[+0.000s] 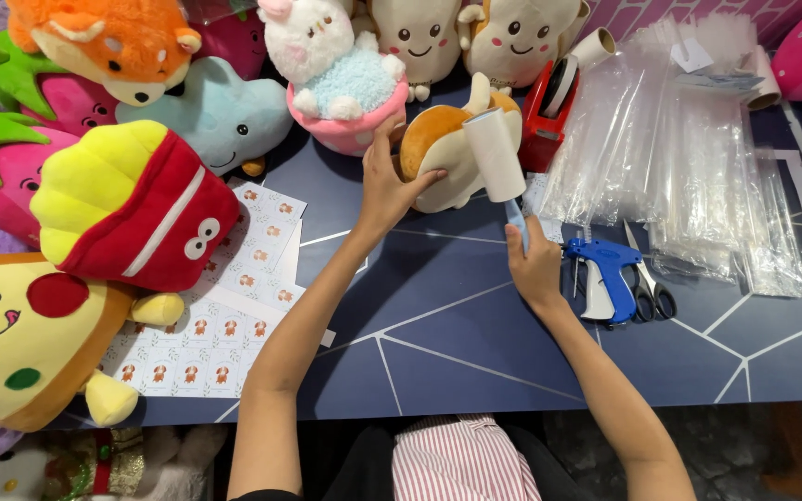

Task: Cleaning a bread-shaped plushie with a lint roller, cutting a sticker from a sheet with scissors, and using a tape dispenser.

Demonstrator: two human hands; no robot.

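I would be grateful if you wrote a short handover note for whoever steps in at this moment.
Left hand: steadies the brown and cream plush toy on the dark blue table.
Right hand: closed on the blue handle of the lint roller, whose white roll lies against the plush.
Nearby: blue tagging gun and scissors right of the right hand, clear bags behind them, sticker sheets to the left.
Done: plush is held and the roller is on it.
Left: how much has been rolled cannot be told; tagging gun and bags lie untouched.
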